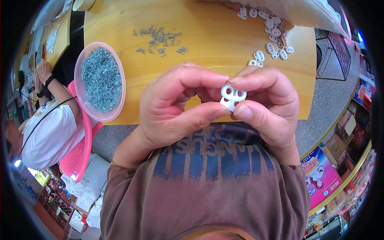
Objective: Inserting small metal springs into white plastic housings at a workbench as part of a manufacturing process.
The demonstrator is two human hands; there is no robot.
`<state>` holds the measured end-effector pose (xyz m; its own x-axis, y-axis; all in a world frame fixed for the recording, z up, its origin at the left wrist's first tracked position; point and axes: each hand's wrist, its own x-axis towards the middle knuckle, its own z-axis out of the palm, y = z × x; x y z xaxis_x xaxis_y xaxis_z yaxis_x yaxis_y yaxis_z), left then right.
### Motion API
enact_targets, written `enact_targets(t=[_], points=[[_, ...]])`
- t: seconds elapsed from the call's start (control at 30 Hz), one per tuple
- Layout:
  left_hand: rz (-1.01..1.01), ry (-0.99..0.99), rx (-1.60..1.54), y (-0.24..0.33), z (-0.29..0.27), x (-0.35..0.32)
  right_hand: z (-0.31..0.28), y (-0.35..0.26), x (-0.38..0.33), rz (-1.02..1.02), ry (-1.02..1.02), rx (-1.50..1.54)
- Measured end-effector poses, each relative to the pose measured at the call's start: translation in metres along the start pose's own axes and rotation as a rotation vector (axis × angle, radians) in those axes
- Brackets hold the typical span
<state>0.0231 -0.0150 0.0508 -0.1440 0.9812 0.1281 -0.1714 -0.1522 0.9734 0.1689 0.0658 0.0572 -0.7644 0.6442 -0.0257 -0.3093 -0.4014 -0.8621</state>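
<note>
Between my two hands, just above my lap at the table's near edge, is a small white plastic cord lock (pixel 233 95) with two holes in its face. My left hand (pixel 170 104) pinches its left side between thumb and forefinger. On the other side my right hand (pixel 272 105) grips it in the same way, thumb below and forefinger on top. A small metal spring seems to show in the middle of the piece. Loose metal springs (pixel 158 37) lie scattered on the wooden table (pixel 216 28). More white cord locks (pixel 273 30) are spread along its right side.
A pink bowl (pixel 123 86) full of springs stands at the table's left edge. A clear plastic bag (pixel 316 14) lies at the far right corner. To the left, another person (pixel 54 128) sits on a pink chair (pixel 86 140). Boxes (pixel 335 146) stand at the right.
</note>
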Motion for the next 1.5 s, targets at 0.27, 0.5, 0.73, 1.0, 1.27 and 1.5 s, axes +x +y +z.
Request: enact_targets(t=[0.27, 0.5, 0.73, 1.0, 1.27, 1.5], points=[[0.001, 0.027, -0.034, -0.001, 0.003, -0.003, -0.001, 0.001, -0.001, 0.029, 0.008, 0.032], [0.051, 0.008, -0.017, -0.003, 0.004, -0.006, -0.006, 0.003, -0.002, -0.076, -0.096, -0.100], [0.029, 0.017, -0.027, -0.004, 0.004, -0.010, -0.009, 0.005, -0.002, -0.130, -0.116, -0.178], [0.050, 0.003, -0.061, -0.006, 0.005, -0.010, -0.012, 0.008, -0.003, -0.163, -0.125, -0.196], [0.050, -0.004, -0.067, -0.006, 0.005, -0.010, -0.012, 0.009, -0.004, -0.164, -0.110, -0.212], [0.052, -0.002, -0.055, -0.006, 0.005, -0.010, -0.012, 0.008, -0.003, -0.193, -0.116, -0.230]])
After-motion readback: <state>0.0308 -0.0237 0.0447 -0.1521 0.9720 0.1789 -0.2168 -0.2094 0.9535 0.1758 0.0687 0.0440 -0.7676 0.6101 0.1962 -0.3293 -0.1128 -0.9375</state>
